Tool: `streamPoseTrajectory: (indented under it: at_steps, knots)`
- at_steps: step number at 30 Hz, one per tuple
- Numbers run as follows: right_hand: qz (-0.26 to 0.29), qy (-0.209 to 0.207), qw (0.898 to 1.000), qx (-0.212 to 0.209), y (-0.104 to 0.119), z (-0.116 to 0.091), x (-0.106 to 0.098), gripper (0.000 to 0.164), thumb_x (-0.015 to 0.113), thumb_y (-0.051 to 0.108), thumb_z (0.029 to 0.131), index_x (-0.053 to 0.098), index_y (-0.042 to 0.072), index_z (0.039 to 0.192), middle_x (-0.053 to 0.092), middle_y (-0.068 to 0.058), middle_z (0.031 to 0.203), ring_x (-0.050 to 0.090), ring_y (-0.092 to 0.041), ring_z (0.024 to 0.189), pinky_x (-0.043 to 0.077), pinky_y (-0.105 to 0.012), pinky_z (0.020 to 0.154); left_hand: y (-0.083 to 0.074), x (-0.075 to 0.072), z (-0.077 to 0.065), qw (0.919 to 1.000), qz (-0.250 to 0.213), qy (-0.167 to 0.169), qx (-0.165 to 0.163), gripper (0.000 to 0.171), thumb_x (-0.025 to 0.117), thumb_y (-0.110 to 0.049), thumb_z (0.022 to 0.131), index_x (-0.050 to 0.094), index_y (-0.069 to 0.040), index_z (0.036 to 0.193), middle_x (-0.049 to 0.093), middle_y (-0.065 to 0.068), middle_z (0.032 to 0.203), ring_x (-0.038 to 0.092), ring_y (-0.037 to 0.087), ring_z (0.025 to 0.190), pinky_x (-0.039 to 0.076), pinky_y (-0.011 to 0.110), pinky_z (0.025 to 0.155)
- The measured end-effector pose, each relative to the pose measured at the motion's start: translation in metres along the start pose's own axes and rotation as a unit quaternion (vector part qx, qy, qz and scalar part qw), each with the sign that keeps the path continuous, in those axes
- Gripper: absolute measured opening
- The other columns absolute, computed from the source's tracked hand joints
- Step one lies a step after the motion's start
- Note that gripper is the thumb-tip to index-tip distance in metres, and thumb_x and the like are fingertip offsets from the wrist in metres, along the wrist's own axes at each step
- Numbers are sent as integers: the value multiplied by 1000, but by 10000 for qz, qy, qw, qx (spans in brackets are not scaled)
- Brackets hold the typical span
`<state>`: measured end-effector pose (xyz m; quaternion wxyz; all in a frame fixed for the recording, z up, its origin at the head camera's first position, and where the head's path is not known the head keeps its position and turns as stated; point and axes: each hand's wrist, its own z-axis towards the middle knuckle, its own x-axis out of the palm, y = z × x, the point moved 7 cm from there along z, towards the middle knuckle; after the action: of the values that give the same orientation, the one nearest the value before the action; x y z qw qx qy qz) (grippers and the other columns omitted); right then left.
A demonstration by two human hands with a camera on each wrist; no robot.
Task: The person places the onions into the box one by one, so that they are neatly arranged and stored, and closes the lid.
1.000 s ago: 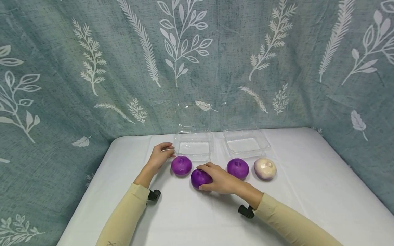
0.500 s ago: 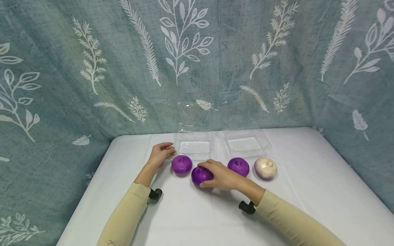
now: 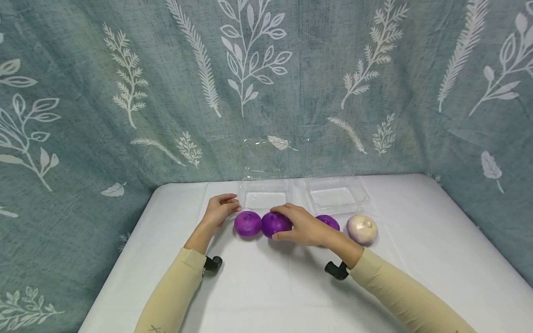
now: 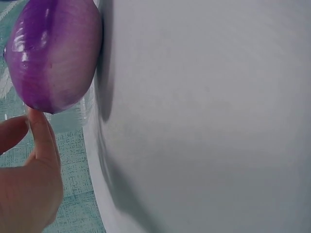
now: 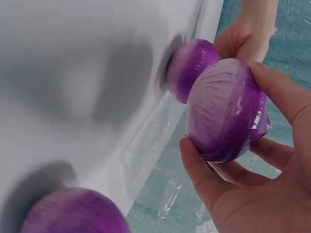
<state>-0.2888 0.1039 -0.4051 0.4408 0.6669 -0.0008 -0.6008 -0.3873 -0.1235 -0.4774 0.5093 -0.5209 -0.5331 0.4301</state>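
My right hand (image 3: 301, 224) grips a purple onion (image 3: 275, 225), its thumb on the near side and fingers over the far side. In the right wrist view this held onion (image 5: 226, 111) is off the table. Just left of it in the head view sits a second purple onion (image 3: 247, 224), before the left clear plastic container (image 3: 290, 189). My left hand (image 3: 218, 210) is at that container's near left corner, fingers loosely bent beside the second onion; whether they touch the container is unclear. In the left wrist view its fingertips (image 4: 41, 126) are close to the onion (image 4: 56, 53).
Another clear container (image 3: 362, 196) stands open at the back right. A third purple onion (image 3: 329, 222), partly hidden by my right hand, and a whitish onion (image 3: 362, 229) sit before it. The patterned curtain (image 3: 266, 92) hangs behind the white table (image 3: 250, 286).
My right hand has raised its onion and carried it away from me, toward the left container and beside the second onion. The left hand has stayed nearly where it was.
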Motion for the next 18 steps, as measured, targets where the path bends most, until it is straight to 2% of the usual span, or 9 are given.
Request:
streamPoseTrajectory:
  at_steps: [10, 18]
  knots:
    - [-106, -257, 9994, -195, 8, 16, -16, 71, 80, 30, 90, 50, 4, 148, 57, -19, 136, 59, -33, 122, 56, -48, 102, 0, 0, -2, 9999, -47, -45, -103, 44, 57, 13, 97, 48, 18, 139, 60, 9, 97, 65, 12, 80, 63, 21, 80]
    - [-27, -464, 9989, 73, 8, 43, -27, 70, 80, 29, 91, 49, 5, 149, 53, -21, 141, 59, -36, 123, 57, -49, 102, -1, 1, -3, 9998, -154, -27, -120, 44, 57, 13, 96, 47, 19, 139, 60, 11, 98, 66, 13, 80, 63, 21, 80]
